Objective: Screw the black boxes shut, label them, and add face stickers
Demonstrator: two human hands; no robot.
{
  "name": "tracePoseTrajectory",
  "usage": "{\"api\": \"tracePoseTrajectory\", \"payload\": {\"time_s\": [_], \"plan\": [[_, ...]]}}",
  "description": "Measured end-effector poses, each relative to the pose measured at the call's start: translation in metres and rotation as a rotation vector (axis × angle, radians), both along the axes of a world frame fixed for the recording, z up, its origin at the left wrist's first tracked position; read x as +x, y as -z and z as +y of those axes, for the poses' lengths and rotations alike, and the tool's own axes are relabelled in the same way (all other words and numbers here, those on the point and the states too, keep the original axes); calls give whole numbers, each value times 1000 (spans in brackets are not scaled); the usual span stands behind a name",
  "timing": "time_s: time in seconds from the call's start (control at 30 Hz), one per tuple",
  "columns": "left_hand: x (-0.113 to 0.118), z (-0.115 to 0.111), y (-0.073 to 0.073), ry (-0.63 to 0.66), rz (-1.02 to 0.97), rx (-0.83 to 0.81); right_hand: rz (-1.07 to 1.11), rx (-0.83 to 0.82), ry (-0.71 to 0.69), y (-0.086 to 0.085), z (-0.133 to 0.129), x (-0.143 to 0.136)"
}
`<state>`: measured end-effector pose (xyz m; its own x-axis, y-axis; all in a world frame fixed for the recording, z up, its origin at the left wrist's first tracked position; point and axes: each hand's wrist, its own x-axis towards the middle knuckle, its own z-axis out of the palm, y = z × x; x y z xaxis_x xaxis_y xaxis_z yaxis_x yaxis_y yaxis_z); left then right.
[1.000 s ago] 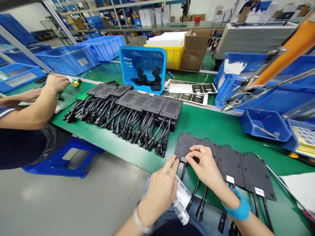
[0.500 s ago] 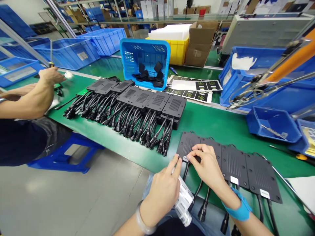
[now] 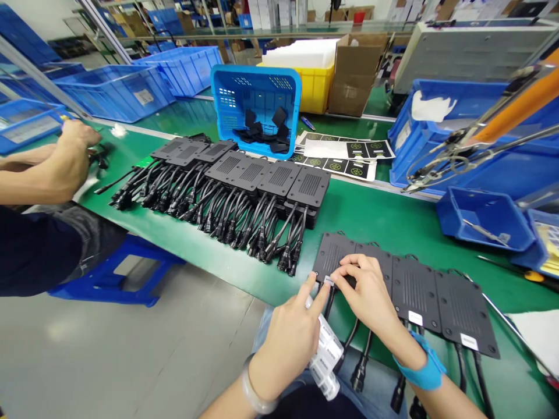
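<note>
Four flat black boxes with cables lie side by side near the table's front edge. On the leftmost box [image 3: 328,256], a small white label [image 3: 329,281] sits at the lower edge. My right hand [image 3: 365,294] pinches that label's right end between thumb and fingertip. My left hand [image 3: 293,333] holds a strip of printed white labels [image 3: 326,354], which hangs below its palm; two of its fingers stretch to the box's lower edge, one touching by the label. White labels also show on the third box [image 3: 414,291] and the rightmost box [image 3: 465,308]. My right hand partly hides the second box [image 3: 379,259].
Stacked black boxes with cables [image 3: 266,177] fill the table's middle. Behind them stands a blue basket [image 3: 218,110] with black pieces, beside printed sheets [image 3: 345,154]. A blue bin [image 3: 480,224] and an orange-handled tool [image 3: 509,125] are at right. A co-worker's hands [image 3: 78,137] work at far left.
One left finger has shifted right, onto the label's lower edge. My right hand stays nearly in place. At far left the co-worker's hands have moved slightly left.
</note>
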<state>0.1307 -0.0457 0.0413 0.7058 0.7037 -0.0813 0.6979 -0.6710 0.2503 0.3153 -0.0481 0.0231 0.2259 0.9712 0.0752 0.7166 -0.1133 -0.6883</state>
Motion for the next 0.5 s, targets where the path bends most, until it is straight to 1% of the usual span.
{"api": "tracePoseTrajectory", "payload": {"time_s": [0.23,0.33,0.4,0.5], "plan": [[5,0,-3,5,112,5,-17,-15,-15,-2,1,1],[7,2,-5,3,124,-10,-69,30,-33,-4,-1,4],[7,2,-5,-16,76,-28,-148,105,-75,-6,-7,4],[7,3,-4,-55,-52,-70,-387,181,-228,-7,-18,-1]]}}
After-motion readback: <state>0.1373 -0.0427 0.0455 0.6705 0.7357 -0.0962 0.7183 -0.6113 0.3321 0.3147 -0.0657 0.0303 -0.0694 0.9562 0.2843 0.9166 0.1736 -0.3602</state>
